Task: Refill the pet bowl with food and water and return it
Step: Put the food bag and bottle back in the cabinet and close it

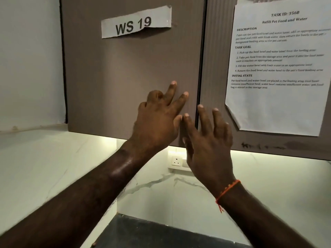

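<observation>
Head view shows two hands raised in front of two brown cupboard doors. One left door and one right door meet at a dark vertical gap just beside the fingers. On the left door sticks one paper label reading "WS 19", near its top edge. On the right door hangs one printed sheet with the task text; its lower left corner curls away a little.

Left hand lies with its palm toward the left door, near that door's right edge and low on it. Two of its fingers are straight and spread, the others bend slightly; it holds nothing. Right hand is just beside it, fingers straight and apart, reaching over the gap and the lower edge of the doors; it also holds nothing. Thumb of the left hand and one finger of the right hand nearly touch. On the right wrist there is one orange thread band.

Below the doors' bottom edge a lit strip shows one white wall socket on a marble wall. At the bottom edge of the picture one dark bench begins, and open room lies between it and the doors.

Pet bowl is not visible anywhere in the view, so its place relative to the hands cannot be told.
</observation>
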A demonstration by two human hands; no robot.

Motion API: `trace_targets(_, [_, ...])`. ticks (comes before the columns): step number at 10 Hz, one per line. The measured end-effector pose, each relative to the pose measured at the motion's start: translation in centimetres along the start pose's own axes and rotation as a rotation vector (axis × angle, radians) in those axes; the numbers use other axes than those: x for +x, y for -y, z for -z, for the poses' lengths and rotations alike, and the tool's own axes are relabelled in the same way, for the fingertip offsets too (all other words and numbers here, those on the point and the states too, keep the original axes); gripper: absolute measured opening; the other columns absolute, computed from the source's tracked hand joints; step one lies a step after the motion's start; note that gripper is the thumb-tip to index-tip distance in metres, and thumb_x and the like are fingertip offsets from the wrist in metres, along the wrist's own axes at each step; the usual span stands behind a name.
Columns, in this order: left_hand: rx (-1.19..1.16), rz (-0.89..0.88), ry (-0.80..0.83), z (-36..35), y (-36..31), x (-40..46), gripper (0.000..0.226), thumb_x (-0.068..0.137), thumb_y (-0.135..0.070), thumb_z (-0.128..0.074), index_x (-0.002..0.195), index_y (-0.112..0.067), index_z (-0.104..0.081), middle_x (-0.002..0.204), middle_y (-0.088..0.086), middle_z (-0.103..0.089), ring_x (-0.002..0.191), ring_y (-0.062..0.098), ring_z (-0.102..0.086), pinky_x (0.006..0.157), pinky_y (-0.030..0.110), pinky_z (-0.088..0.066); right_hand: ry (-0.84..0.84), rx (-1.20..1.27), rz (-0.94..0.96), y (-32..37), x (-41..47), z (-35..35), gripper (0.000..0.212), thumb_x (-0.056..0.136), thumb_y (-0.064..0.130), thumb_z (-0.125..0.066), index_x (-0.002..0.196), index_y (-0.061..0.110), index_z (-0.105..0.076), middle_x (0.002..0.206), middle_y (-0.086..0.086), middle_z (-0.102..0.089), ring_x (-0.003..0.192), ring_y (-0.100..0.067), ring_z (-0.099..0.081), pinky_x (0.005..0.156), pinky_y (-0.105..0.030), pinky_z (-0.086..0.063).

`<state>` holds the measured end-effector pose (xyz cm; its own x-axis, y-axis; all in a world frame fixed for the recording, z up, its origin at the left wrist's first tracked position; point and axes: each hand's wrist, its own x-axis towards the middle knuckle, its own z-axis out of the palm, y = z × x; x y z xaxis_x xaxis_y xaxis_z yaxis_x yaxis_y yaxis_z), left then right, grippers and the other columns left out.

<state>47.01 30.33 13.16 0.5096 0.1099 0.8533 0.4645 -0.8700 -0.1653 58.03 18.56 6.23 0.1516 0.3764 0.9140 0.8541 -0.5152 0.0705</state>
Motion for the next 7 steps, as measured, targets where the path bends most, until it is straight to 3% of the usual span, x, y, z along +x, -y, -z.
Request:
trace_targets(2, [0.013,-0.053,-0.079,-5.0,1.0,0.3,0.054,0.104,-0.047,-0.046,0.156,-0.033,-0.04,0.169,0.005,-0.026,0.147,0.033,-0.037,0.109,0.053,-0.038,-0.023,-0.166,0.05,-1.0,0.9,-3.7,0.063,0.101,0.026,-0.054,0.16,0.018,-0.031,0.171,-0.011,-0.013,0.157,-0.042,-0.004,0.119,-0.068,-0.013])
trace_targets(3, [0.008,-0.07,-0.124,-6.1,1.9,0.2,0.054,0.104,-0.049,-0.041,0.156,-0.033,-0.04,0.169,0.004,-0.027,0.148,0.032,-0.038,0.109,0.052,-0.037,-0.071,-0.211,0.074,-1.0,0.7,-4.9,0.064,0.104,0.025,-0.049,0.161,0.015,-0.024,0.171,-0.011,-0.011,0.156,-0.043,-0.005,0.119,-0.07,-0.014])
trace_targets(5, [0.021,-0.119,-0.088,-6.8,2.7,-0.1,0.058,0.107,-0.054,-0.03,0.162,-0.035,-0.023,0.173,0.002,-0.01,0.156,0.03,-0.022,0.115,0.049,-0.025,-0.081,-0.257,0.09,-1.4,0.6,-5.0,0.063,0.107,0.03,-0.045,0.162,0.015,-0.019,0.171,-0.011,-0.01,0.156,-0.042,-0.008,0.119,-0.068,-0.017])
trace_targets(7, [-0.01,-0.176,0.023,-6.6,2.5,-1.3,0.075,0.102,-0.062,-0.022,0.165,-0.027,-0.001,0.172,0.008,0.014,0.158,0.031,0.011,0.127,0.051,-0.003,-0.014,-0.285,0.151,-2.1,0.9,-2.3,0.063,0.105,0.044,-0.042,0.162,0.021,-0.026,0.171,-0.005,-0.016,0.157,-0.036,-0.011,0.12,-0.06,-0.022])
